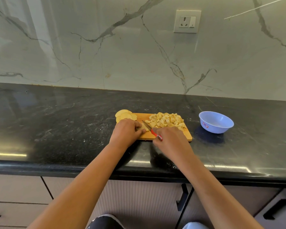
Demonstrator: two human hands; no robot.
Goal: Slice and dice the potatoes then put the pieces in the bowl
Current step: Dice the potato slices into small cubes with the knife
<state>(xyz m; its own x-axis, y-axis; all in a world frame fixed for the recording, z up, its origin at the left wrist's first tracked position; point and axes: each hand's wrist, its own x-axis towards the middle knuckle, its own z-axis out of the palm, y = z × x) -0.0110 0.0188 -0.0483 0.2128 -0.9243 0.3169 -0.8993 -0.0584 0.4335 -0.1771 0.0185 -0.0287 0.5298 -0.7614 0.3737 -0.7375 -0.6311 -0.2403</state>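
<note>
A wooden cutting board (186, 134) lies on the black counter. Round potato slices (125, 115) are stacked at its far left corner, and a heap of diced potato (166, 120) covers its right half. My left hand (126, 132) has its fingers curled over a potato piece (141, 128) on the board, which it mostly hides. My right hand (170, 139) grips a knife by its red handle (156, 135), with the blade (146, 125) angled down beside my left fingers. A light blue bowl (215, 122) stands right of the board and looks empty.
The black stone counter (56, 129) stretches wide on both sides, with a marble wall and a socket (186, 21) behind. Cabinet fronts with black handles (182, 197) sit below the counter edge.
</note>
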